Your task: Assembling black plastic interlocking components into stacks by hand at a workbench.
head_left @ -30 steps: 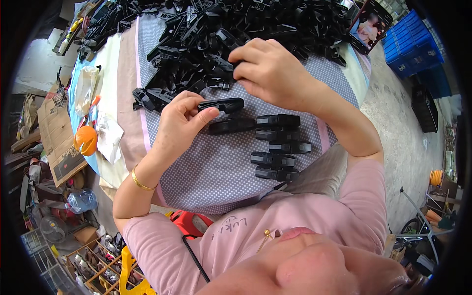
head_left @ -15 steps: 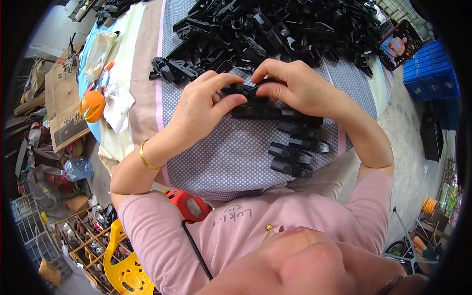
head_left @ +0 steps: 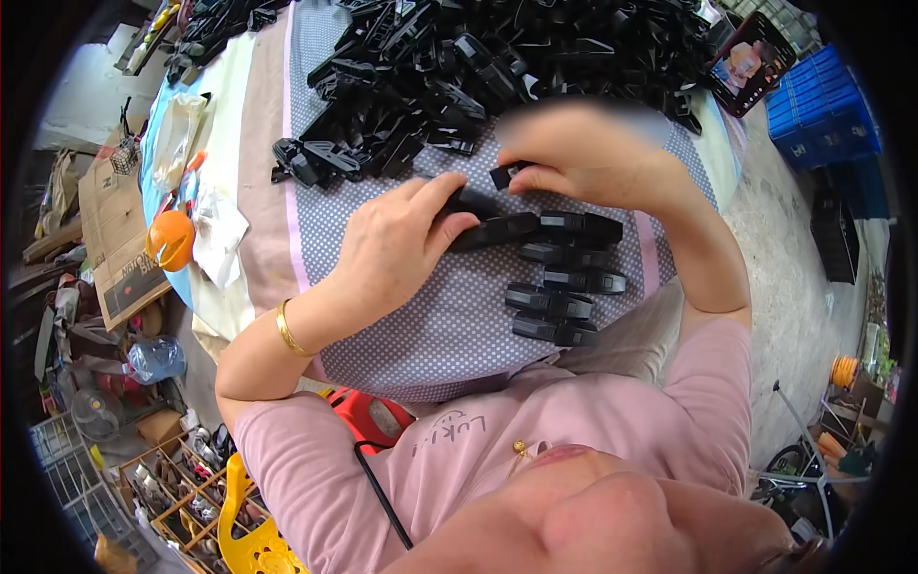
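My left hand (head_left: 387, 234) is closed, thumb toward fingers, on a black plastic part (head_left: 473, 204) that its fingertips partly cover. Just beyond, to the right, my right hand (head_left: 588, 158) pinches a small black plastic piece (head_left: 505, 176) between thumb and fingers; the back of this hand is smeared. A gap separates the two held pieces. Against my left thumb lies a longer black part (head_left: 507, 230) on the dotted cloth. To its right and nearer me, several black clip-like parts (head_left: 579, 279) lie in a short stack of rows.
A large heap of black plastic parts (head_left: 421, 96) covers the table's far side. A phone (head_left: 751, 62) leans at the far right, by blue crates (head_left: 820, 105). At the left of the tablecloth (head_left: 382, 335) are a peeled orange (head_left: 170, 239) and white tissue (head_left: 220, 234).
My hands, together on black parts before, have come apart. The right one has drawn away with a small piece, while the left has lowered slightly toward me. The whole view has shifted a little.
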`<move>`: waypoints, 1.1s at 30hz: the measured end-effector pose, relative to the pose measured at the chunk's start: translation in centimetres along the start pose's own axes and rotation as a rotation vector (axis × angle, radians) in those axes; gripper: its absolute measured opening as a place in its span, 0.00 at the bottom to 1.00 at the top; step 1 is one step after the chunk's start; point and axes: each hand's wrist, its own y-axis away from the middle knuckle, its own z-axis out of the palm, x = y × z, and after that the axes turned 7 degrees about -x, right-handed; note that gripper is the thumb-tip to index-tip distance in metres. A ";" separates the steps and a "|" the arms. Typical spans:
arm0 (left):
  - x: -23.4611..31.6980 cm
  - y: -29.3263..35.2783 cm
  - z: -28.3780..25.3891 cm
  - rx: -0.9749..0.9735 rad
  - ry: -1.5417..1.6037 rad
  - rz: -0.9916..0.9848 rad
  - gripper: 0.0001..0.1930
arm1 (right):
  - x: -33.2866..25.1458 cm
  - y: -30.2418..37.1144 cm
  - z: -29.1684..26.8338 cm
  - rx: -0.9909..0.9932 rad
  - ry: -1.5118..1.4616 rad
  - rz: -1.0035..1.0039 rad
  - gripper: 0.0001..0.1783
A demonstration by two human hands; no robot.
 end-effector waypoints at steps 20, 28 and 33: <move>-1.8 0.1 -1.7 -0.031 0.265 -0.109 0.13 | -0.6 -0.9 1.8 0.255 0.125 -0.164 0.12; -2.1 -0.2 -1.0 0.033 0.281 -0.053 0.12 | -0.9 -0.8 1.8 0.181 0.168 -0.158 0.13; -2.1 -0.3 -0.1 0.064 0.279 0.047 0.12 | -0.7 -1.6 2.6 0.199 0.040 -0.233 0.13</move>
